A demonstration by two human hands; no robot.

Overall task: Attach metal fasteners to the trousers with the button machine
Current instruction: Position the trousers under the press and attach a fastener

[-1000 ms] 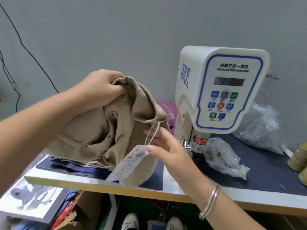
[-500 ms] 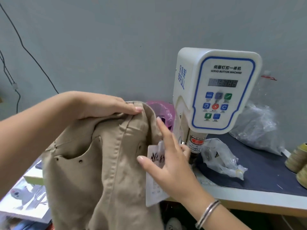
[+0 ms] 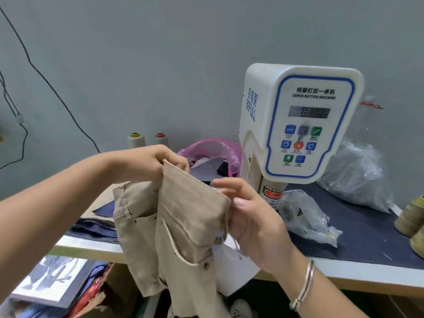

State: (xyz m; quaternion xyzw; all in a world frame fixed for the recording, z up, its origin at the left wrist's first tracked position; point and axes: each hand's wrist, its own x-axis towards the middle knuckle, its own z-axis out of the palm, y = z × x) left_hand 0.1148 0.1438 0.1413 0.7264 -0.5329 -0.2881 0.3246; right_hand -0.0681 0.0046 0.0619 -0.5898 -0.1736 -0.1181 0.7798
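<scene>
Both hands hold a pair of beige cotton trousers (image 3: 183, 230) up in the air, in front of the table edge, just left of the white servo button machine w/ blue-trimmed control panel (image 3: 300, 120). Waistband is at top, stretched betw. the two hands; legs hang down below the table edge.

Left hand (image 3: 151, 164) pinches the far upper corner of the waistband, fingers curled tight over the fabric edge. Right hand (image 3: 250, 216) grips the near corner of the waistband: thumb lies on the side facing the camera, other fingers spread a bit behind the cloth, blurred. A silver metal bangle (image 3: 302, 285) sits on the right wrist. A white paper hang tag (image 3: 236, 269) hangs below the right hand, partly behind the trousers.

Machine stands on a dark navy mat (image 3: 367, 232) covering the light-edged work table (image 3: 344, 280). Just right of the machine's base lies a small clear plastic bag w/ metal fasteners inside (image 3: 305, 214); a bigger crumpled clear bag (image 3: 358, 175) sits farther back by the grey wall. Pink plastic bag of fabric scraps (image 3: 211, 154) is behind the trousers, left of the machine. Two pale thread cones (image 3: 146, 140) stand by the wall; olive thread spools (image 3: 410, 216) at the far right edge. Dark blue fabric pieces (image 3: 96, 228) lie stacked on the table's left part.
</scene>
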